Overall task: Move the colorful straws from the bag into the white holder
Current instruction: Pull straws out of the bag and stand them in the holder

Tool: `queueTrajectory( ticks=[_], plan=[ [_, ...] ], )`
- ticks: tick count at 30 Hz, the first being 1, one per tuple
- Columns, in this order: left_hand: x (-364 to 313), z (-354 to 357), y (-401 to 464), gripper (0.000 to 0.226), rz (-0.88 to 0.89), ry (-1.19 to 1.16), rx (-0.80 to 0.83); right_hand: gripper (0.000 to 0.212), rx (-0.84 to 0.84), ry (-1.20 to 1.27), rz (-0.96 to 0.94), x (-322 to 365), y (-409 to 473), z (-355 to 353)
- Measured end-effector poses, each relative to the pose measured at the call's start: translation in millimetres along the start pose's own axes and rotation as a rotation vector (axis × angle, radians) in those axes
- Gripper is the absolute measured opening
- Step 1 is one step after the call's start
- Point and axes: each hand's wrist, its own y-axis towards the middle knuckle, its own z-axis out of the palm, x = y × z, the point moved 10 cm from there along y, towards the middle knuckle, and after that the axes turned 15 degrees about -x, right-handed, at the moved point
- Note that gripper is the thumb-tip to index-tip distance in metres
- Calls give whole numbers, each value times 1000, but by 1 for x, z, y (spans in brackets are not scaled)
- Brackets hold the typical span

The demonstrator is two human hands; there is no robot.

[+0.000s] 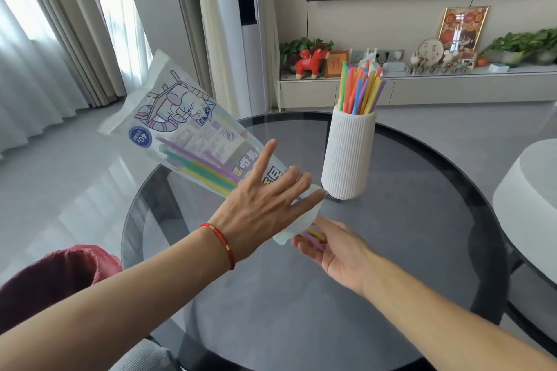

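My left hand (268, 199) holds the printed straw bag (187, 129) near its open lower end, tilted in the air above the table with the index finger stretched out. Green, yellow and purple straws (205, 167) show through the bag. At the bag's mouth my right hand (334, 247) pinches the ends of a few straws (315, 236), purple and yellow, that stick out. The ribbed white holder (348, 156) stands upright on the table to the right of the bag, with several colorful straws (361, 89) standing in it.
The round dark glass table (391, 265) lies under both hands. A white round object (530, 190) sits at the right edge. A dark red cushion (57, 274) is at the lower left. A TV cabinet with ornaments stands behind.
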Motion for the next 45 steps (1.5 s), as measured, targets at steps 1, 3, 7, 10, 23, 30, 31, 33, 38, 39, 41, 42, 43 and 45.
queueTrajectory(
  ticks=[1,3,7,10,23,30,31,33,38,39,41,42,43,45],
  plan=[
    [-1,1,-1,118,-14,-14,-2,21,-10,0,-22,2,3,-2],
    [1,6,-3,122,-58,-20,8,17,-25,-20,-67,7,7,-6],
    [10,20,-13,112,-150,-50,2,7,-67,23,-140,25,11,-16],
    [15,33,-23,108,-241,-113,15,8,-73,75,-145,41,11,-24],
    [22,82,-67,119,-554,-332,201,19,-204,-306,-509,110,-1,-77],
    [13,53,-35,104,-378,-189,13,14,-184,-205,-376,79,13,-67],
    [10,46,-29,102,-316,-145,-21,11,-183,-189,-340,70,16,-61],
    [6,35,-14,106,-169,-64,-58,10,-186,-148,-272,52,22,-51],
    [5,19,16,107,78,79,-48,18,-122,-75,-147,20,20,-15],
    [4,17,20,103,106,103,-58,19,-114,-77,-128,15,18,-12],
    [0,11,23,92,127,131,-89,21,-104,-68,-95,7,17,-10],
    [-3,8,24,89,134,146,-106,21,-101,-57,-76,4,16,-10],
    [-6,4,24,88,148,165,-132,21,-96,-46,-53,2,15,-11],
    [-14,-2,23,93,202,208,-178,21,-76,-27,2,-1,14,-11]
  ],
)
